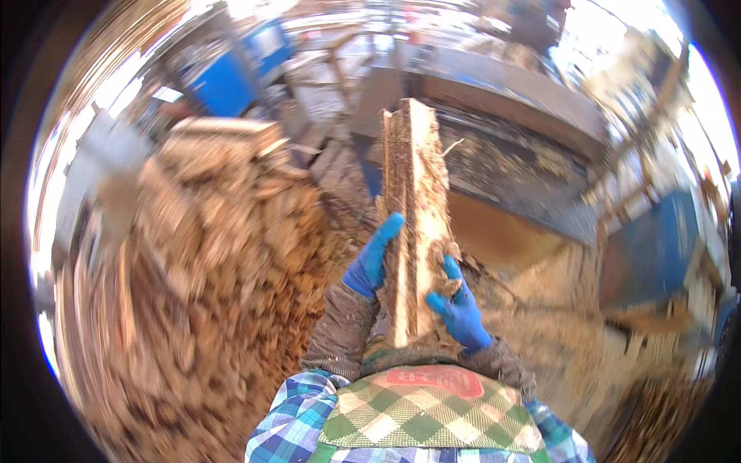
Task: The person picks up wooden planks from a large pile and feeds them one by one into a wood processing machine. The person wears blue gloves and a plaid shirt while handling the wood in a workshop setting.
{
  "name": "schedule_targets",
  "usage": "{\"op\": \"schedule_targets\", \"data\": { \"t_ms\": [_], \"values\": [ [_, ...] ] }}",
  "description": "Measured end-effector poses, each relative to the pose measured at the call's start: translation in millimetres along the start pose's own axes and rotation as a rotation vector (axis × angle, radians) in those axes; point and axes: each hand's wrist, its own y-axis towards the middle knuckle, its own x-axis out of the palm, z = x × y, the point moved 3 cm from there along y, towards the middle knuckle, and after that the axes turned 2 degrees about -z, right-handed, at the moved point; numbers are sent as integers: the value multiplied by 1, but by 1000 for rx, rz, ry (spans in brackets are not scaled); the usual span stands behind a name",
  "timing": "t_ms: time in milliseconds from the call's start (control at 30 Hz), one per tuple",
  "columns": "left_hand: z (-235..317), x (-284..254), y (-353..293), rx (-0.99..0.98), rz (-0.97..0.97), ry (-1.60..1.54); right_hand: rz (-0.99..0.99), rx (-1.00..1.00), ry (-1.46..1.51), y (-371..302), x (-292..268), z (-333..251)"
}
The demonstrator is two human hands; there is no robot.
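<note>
A bundle of long wooden slabs (417, 177), rough and bark-edged, points away from my body in the middle of the view. My left hand (372, 256) in a blue glove grips its left side, thumb forward. On the right side, my right hand (463, 309), gloved in blue as well, closes on the slabs, with shreds of bark and wood near its fingers. The near end of the slabs reaches my checked apron (424, 409). Undersides of both hands are hidden.
At the left rises a large heap of wood offcuts (231, 224), smeared by motion. A metal machine trough (509, 162) with debris in it stands ahead to the right. Sawdust covers the ground (548, 347) at right. Blue boxes stand at the far left (224, 83) and right (648, 251).
</note>
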Motion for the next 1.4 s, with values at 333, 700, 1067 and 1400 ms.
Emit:
{"op": "schedule_targets", "data": {
  "t_ms": [333,700,1067,1400],
  "values": [
    [-39,-114,50,-397,35,-83,700,147,165,16,-25,36],
    [-22,-101,140,-408,-69,-86,764,103,-174,133,-80,-11],
    [6,-92,197,-295,53,-27,976,-33,-649,168,-100,-1],
    [10,-74,189,-300,133,57,980,-116,-1436,284,-168,-22]
  ]
}}
